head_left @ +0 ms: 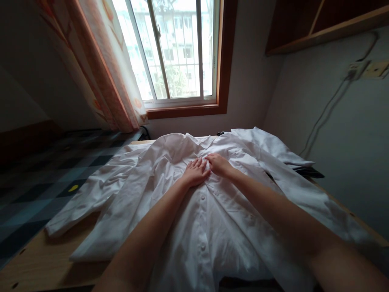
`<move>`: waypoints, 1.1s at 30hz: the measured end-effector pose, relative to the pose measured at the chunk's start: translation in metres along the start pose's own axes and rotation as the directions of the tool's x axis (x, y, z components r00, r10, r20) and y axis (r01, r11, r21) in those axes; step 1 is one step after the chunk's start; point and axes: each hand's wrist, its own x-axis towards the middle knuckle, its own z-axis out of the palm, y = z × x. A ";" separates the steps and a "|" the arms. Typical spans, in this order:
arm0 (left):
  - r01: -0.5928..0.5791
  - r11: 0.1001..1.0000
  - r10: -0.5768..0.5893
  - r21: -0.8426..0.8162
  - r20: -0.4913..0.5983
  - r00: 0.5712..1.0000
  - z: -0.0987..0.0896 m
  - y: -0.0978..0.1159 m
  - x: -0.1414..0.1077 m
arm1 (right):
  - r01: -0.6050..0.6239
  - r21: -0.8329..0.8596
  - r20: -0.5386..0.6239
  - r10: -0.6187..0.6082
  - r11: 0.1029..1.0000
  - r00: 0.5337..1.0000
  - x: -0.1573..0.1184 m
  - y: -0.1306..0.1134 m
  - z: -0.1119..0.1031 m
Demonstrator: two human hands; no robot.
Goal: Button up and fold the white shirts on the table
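A white button-up shirt [179, 219] lies front up on a wooden table, its collar toward the window and its button placket running toward me. My left hand [196, 172] rests flat on the upper chest, fingers stretched out and a little apart. Just right of it, my right hand [218, 164] has its fingers bent and closed on the cloth by the placket; the exact bit they pinch is hidden. More white cloth with a sleeve [100, 186] spreads out at the left, and another white fold [267, 146] lies at the far right.
The wooden table [39, 259] shows at the lower left, beside a dark checked bedcover [27, 194]. A black item [310, 172] pokes out under the white cloth at right. Ahead are a window [182, 52] and curtain [100, 61]; a cord [322, 113] hangs on the right wall.
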 end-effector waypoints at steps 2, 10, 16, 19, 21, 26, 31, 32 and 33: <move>0.005 1.000 -0.005 0.005 0.001 1.000 -0.001 0.000 -0.005 | -0.070 -0.001 -0.008 0.070 0.998 0.998 0.014 -0.002 0.010; 0.045 0.999 -0.045 -0.009 0.029 0.999 -0.005 0.004 -0.017 | -0.363 -0.061 0.045 0.366 0.930 0.929 0.020 0.022 0.031; 0.061 0.998 -0.059 -0.030 0.051 0.997 -0.010 0.005 -0.019 | -0.449 -0.201 -0.052 0.448 0.871 0.892 0.003 0.062 0.023; 0.096 0.994 -0.094 -0.041 0.049 0.994 -0.011 0.006 -0.020 | -0.497 -0.233 -0.096 0.489 0.836 0.867 -0.007 0.080 0.018; 0.132 0.990 -0.130 -0.051 0.047 0.990 -0.011 0.006 -0.021 | -0.562 -0.228 -0.133 0.546 0.795 0.827 -0.013 0.090 0.015; 0.269 0.961 -0.268 -0.066 0.030 0.963 -0.013 0.005 -0.022 | -0.628 -0.162 -0.231 0.590 0.761 0.774 -0.024 0.100 0.009; 0.286 0.956 -0.285 -0.061 0.028 0.958 -0.013 0.004 -0.021 | -0.544 -0.149 -0.368 0.464 0.826 0.806 -0.024 0.084 0.000; 0.283 0.957 -0.282 -0.060 0.028 0.959 -0.013 0.004 -0.021 | -0.483 -0.165 -0.351 0.407 0.860 0.843 -0.022 0.076 0.001; 0.281 0.958 -0.280 -0.058 0.029 0.960 -0.012 0.003 -0.021 | -0.403 -0.176 -0.306 0.339 0.898 0.890 -0.019 0.066 0.002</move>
